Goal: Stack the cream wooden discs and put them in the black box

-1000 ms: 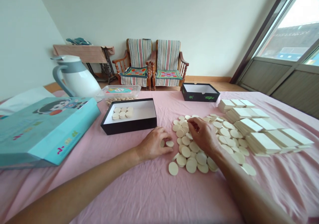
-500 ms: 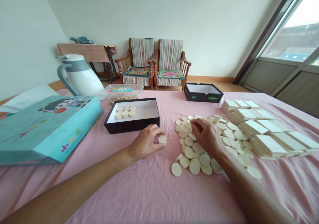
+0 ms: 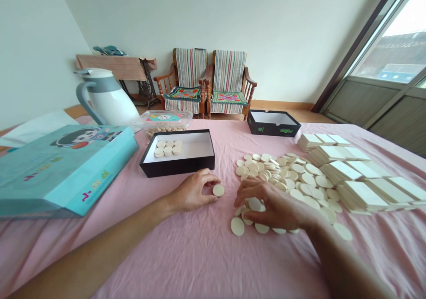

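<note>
In the head view, my left hand point(image 3: 190, 193) has its fingers and thumb clamped on a disc point(image 3: 218, 190), low at the counter point(image 3: 199, 254), between the near black box point(image 3: 179, 166) and the pile point(image 3: 296, 194); whether more discs sit behind it, I cannot tell. My right hand point(image 3: 281, 205) is over the near left part of the pile, fingers and thumb apart, with loose discs showing in the gap; I cannot tell whether any of them touches my skin. To handle this well, I judge, I should pinch the left one by its edges just firmly enough, since a thin flat piece could slip or turn out of line. On the right, catching one that leans on others looks easier than prising up one that lies flat, and a light touch should keep the pile from spreading. As for looks, the discs are round, pale cream, flat and plain, with thin edges. In the pile they overlap every which way, some tilted. In the near black box, they form two rows of three.
</note>
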Tool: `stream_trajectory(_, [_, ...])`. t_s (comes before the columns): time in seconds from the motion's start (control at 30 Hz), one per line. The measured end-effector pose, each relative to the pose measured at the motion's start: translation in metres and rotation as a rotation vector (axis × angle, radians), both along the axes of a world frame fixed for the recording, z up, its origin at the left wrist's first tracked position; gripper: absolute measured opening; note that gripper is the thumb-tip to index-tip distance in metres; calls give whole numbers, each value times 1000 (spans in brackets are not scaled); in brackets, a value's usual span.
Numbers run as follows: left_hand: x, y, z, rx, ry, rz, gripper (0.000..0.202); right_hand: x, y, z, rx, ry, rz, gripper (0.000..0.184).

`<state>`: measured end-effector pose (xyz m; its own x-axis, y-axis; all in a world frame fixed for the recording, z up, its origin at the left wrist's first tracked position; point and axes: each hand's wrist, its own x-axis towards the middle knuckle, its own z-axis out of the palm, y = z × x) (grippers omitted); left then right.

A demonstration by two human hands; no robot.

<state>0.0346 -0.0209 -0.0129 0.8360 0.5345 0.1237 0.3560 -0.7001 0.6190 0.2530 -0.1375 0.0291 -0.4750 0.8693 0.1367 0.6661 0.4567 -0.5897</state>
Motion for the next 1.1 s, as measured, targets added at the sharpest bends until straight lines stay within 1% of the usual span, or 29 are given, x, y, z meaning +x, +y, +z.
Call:
stream_trajectory(0.07, [0,0,0,11,0,7,24,-5,1,-1,-14,-11,27,18])
stream_trajectory(0.1, [1,0,-1,17,2,14,23,-7,2,-4,-12,-9,5,17])
stream_trajectory(0.17, [1,-1,-2,30,6,32,21,-12,8,-12,9,6,-113,15])
stream_trajectory(0.27, [1,-2,-4,61,5,66,20,-18,19,-26,39,37,-354,13])
stream_trajectory(0.3, [0,-2,-4,73,-1,77,20,-18,22,-30,55,38,-404,14])
stream_trajectory(0.37, [-1,-3,-6,85,-18,85,20,-17,27,-34,109,15,-456,16])
stream_trajectory(0.4, [-2,-3,-7,82,-26,81,22,-16,28,-34,138,-7,-457,17])
stream_trajectory(0.47, [-3,-2,-9,58,-43,70,26,-13,29,-30,164,-62,-413,18])
stream_trajectory(0.57, [-4,-1,-11,21,-66,68,26,-14,28,-25,133,-152,-291,28])
stream_trajectory(0.67, [-3,-2,-12,27,-75,72,25,-19,29,-26,92,-223,-208,37])
stream_trajectory(0.77, [-2,-3,-12,49,-74,80,27,-24,32,-25,73,-246,-217,32])
stream_trajectory(0.87, [-1,-4,-14,49,-86,89,27,-27,36,-16,87,-224,-271,23])
stream_trajectory(0.97, [-2,-3,-16,47,-114,86,28,-34,39,-7,115,-178,-289,20])
stream_trajectory(1.03, [-3,-2,-17,50,-125,82,29,-41,41,-8,131,-161,-267,21])
stream_trajectory(1.1, [-4,-1,-17,49,-125,76,28,-47,42,-14,140,-154,-260,21])
